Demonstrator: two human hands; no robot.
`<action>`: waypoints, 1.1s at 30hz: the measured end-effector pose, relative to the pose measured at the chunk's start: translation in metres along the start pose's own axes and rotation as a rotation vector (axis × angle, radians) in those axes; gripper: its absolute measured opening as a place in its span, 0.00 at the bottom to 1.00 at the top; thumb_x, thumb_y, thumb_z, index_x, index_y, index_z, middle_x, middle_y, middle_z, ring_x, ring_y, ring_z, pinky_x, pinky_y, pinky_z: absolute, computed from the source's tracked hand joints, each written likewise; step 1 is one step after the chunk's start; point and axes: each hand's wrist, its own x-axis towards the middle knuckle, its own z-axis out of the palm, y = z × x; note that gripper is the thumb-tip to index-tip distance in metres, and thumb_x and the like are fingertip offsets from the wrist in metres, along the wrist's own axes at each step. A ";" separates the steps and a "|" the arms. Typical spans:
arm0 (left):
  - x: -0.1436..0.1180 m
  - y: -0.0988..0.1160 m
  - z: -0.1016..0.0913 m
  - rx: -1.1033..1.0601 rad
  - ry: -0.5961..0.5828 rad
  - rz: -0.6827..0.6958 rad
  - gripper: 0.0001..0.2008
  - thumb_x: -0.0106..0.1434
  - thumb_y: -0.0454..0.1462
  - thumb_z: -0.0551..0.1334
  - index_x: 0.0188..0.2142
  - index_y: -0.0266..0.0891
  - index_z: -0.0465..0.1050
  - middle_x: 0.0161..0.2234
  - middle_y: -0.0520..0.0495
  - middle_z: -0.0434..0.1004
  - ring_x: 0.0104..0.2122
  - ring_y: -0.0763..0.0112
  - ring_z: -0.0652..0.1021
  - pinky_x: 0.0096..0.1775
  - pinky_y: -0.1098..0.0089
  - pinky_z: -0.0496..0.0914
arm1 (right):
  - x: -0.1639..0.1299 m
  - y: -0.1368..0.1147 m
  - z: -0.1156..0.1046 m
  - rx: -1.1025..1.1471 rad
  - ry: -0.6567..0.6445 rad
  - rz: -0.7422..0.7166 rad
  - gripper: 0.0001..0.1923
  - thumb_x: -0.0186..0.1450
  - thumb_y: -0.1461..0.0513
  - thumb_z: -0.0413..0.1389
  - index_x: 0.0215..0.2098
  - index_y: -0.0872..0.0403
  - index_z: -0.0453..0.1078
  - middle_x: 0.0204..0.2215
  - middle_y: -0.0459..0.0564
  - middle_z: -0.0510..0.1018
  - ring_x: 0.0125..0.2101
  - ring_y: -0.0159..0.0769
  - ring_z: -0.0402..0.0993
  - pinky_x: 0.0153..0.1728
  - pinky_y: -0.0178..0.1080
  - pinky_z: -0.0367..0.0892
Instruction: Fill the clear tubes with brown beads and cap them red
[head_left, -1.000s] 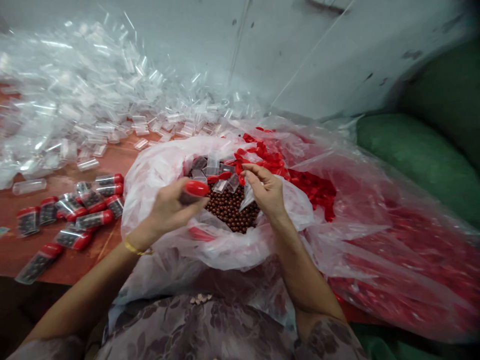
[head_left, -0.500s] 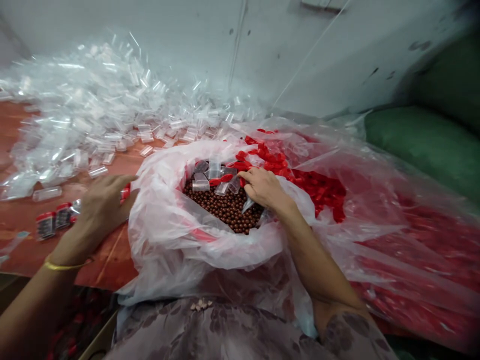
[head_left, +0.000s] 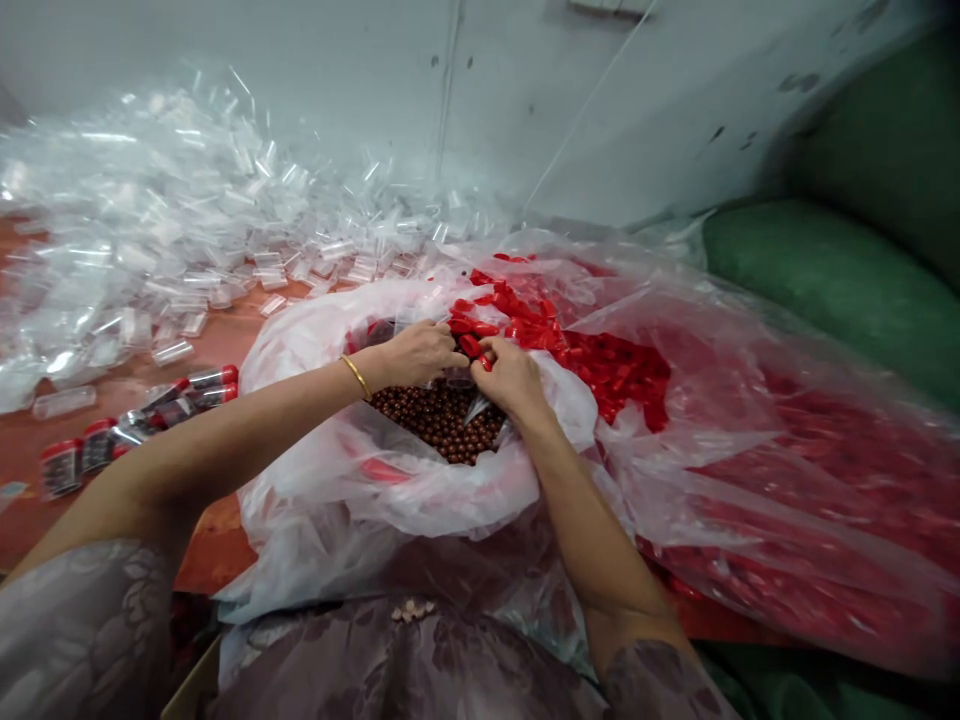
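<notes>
Above the bag of brown beads (head_left: pixel 439 425), my left hand (head_left: pixel 424 352) has its fingers bent and closed close to my right hand. What it grips is hidden behind its fingers, though a piece of clear plastic (head_left: pixel 457 377) shows just below them. My right hand (head_left: pixel 511 382) pinches a red cap (head_left: pixel 474 350) between thumb and fingers. A clear pointed piece of plastic (head_left: pixel 475 406) sticks out under the right hand, over the beads. Both hands are inside the rim of the white plastic bag (head_left: pixel 300 430), fingertips nearly touching.
Loose red caps (head_left: pixel 615 375) lie in a clear plastic sheet (head_left: pixel 720 450) on the right. Clear containers (head_left: pixel 165 230) are heaped at the back left. Several filled red-capped containers (head_left: pixel 97 445) lie on the orange table (head_left: pixel 214 345). Green sacks (head_left: pixel 825 270) stand at far right.
My left hand has moved right, from the table beside the bag to over the beads by my right hand. More filled containers now show on the table at left.
</notes>
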 end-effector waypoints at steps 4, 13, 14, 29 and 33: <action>0.004 0.003 0.004 0.012 0.010 0.008 0.11 0.64 0.38 0.58 0.44 0.36 0.73 0.44 0.40 0.77 0.44 0.60 0.73 0.45 0.63 0.63 | 0.000 0.002 0.001 0.005 0.012 -0.035 0.11 0.56 0.63 0.52 0.37 0.54 0.73 0.35 0.55 0.79 0.36 0.45 0.74 0.37 0.43 0.67; -0.027 0.049 -0.034 -0.052 -0.286 -0.191 0.11 0.61 0.36 0.57 0.27 0.33 0.75 0.22 0.42 0.75 0.23 0.66 0.74 0.26 0.69 0.62 | -0.003 0.012 0.000 0.315 0.123 0.038 0.14 0.58 0.62 0.48 0.41 0.54 0.68 0.28 0.49 0.78 0.26 0.37 0.71 0.32 0.39 0.64; -0.031 0.051 -0.034 -0.050 -0.353 -0.229 0.11 0.61 0.35 0.57 0.26 0.33 0.74 0.21 0.42 0.76 0.23 0.66 0.75 0.25 0.69 0.62 | -0.003 0.012 0.000 0.337 0.118 0.036 0.15 0.57 0.62 0.48 0.41 0.54 0.68 0.27 0.49 0.78 0.25 0.37 0.71 0.31 0.39 0.64; -0.007 0.045 0.016 -0.925 -0.116 -0.687 0.13 0.61 0.30 0.58 0.46 0.31 0.69 0.43 0.42 0.79 0.39 0.71 0.78 0.41 0.72 0.71 | -0.001 0.020 0.004 0.540 0.143 -0.022 0.15 0.57 0.61 0.49 0.41 0.55 0.69 0.22 0.44 0.74 0.23 0.35 0.70 0.30 0.37 0.64; -0.019 0.043 0.008 -1.671 0.195 -0.626 0.14 0.56 0.32 0.65 0.43 0.33 0.72 0.41 0.45 0.79 0.39 0.73 0.77 0.46 0.69 0.69 | -0.001 0.021 0.004 0.579 0.148 -0.025 0.16 0.58 0.61 0.49 0.42 0.55 0.71 0.22 0.44 0.75 0.23 0.34 0.70 0.30 0.37 0.65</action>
